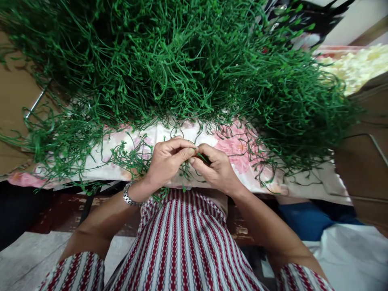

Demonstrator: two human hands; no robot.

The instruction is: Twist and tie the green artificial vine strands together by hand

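Note:
My left hand (168, 161) and my right hand (216, 167) meet at the fingertips over the near edge of the table. Both are closed in a pinch on a thin green plastic stem (198, 155), most of which the fingers hide. Beneath and left of my left hand lie loose green sprigs (129, 157) on the flowered cloth (188, 131). A big heap of artificial greenery (169, 68) rises just beyond both hands, its thin curly stems hanging onto the cloth.
A cardboard box (360, 161) stands at the right, with pale yellow artificial flowers (357, 66) behind it. Brown cardboard (15, 93) with a metal handle (38, 99) is at the left. A dark patterned bag (309, 24) sits at the back right.

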